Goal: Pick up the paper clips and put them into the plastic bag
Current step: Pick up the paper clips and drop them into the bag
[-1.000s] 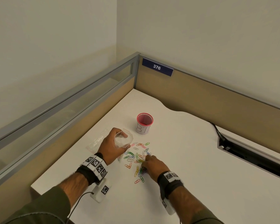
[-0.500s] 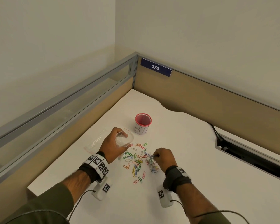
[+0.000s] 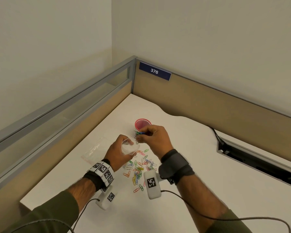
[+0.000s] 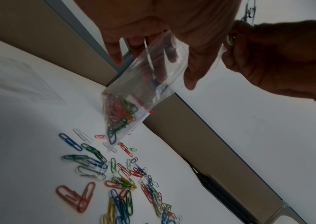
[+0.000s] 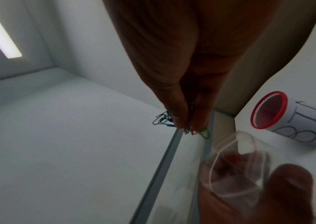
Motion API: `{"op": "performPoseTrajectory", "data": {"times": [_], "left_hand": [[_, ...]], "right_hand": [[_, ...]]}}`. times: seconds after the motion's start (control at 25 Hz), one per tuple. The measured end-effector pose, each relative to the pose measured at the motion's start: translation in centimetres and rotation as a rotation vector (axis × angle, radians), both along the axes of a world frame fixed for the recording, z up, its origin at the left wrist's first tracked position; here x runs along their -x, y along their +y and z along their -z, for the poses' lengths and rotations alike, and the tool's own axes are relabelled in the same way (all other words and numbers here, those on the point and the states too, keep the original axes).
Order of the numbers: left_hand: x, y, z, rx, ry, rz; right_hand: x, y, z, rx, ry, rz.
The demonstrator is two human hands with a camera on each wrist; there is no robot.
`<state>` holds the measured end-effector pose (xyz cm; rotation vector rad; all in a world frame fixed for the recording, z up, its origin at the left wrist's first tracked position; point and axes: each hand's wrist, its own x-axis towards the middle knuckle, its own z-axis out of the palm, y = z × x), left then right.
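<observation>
My left hand [image 3: 123, 153] holds a small clear plastic bag [image 3: 130, 147] above the white desk, its mouth held wide. In the left wrist view the plastic bag [image 4: 134, 98] hangs down with several coloured clips [image 4: 120, 113] at its bottom. My right hand [image 3: 151, 138] pinches a bunch of paper clips [image 3: 139, 134] just above and to the right of the bag's mouth; the right wrist view shows the pinched clips [image 5: 189, 125] over the bag opening [image 5: 235, 163]. Many coloured paper clips [image 3: 139, 169] lie scattered on the desk below both hands.
A red mesh cup [image 3: 142, 124] with a white label stands just behind my right hand. A second flat clear bag [image 3: 94, 148] lies on the desk left of my left hand. Low partition walls [image 3: 208, 98] close the desk's back and left sides; a cable slot [image 3: 259, 158] lies at the right.
My right hand has risen from the clip pile on the desk with a bunch of clips and moved up and left to the bag's mouth. The left hand kept the bag held wide.
</observation>
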<state>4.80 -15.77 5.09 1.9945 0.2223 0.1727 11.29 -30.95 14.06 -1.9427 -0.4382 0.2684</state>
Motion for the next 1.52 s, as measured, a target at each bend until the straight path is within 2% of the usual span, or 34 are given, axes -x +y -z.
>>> {"op": "performPoseTrajectory", "data": {"times": [0.24, 0.36, 0.52, 0.6, 0.72, 0.8, 1.0, 1.24, 1.32, 1.44, 1.52], "left_hand": [[-0.2, -0.1, -0.7, 0.016, 0.002, -0.001], [-0.2, -0.2, -1.0, -0.018, -0.008, 0.001], [0.3, 0.1, -1.1, 0.011, -0.02, 0.006], [0.8, 0.7, -1.2, 0.013, -0.03, -0.007], [1.7, 1.7, -1.2, 0.006, -0.039, -0.038], [2.3, 2.5, -1.1, 0.01, -0.038, -0.06], [3.1, 3.8, -0.4, 0.003, -0.02, -0.08], [2.9, 3.6, -0.9, 0.004, -0.022, -0.081], [2.7, 3.6, -1.0, 0.007, -0.025, -0.084], [2.5, 3.8, -1.0, 0.006, -0.019, -0.084], [2.5, 3.8, -1.0, 0.007, -0.015, -0.087]], "right_hand": [[0.8, 2.2, 1.2, 0.234, -0.137, -0.088], [0.9, 2.2, 0.8, 0.233, -0.191, -0.089], [-0.7, -0.1, 1.5, 0.211, -0.206, 0.014], [-2.4, -3.0, 4.5, 0.412, -0.182, 0.062], [-3.2, -7.8, 10.7, 0.854, -0.022, 0.071], [-2.0, -9.6, 13.8, 0.992, 0.107, 0.089], [-0.2, -7.3, 16.3, 0.957, 0.187, 0.16], [-1.4, -4.3, 15.4, 0.804, 0.057, 0.107], [-2.1, -4.5, 14.9, 0.839, 0.012, 0.023], [-1.8, -4.4, 15.3, 0.944, -0.047, -0.209], [-0.9, -4.4, 15.9, 0.981, -0.103, -0.281]]}}
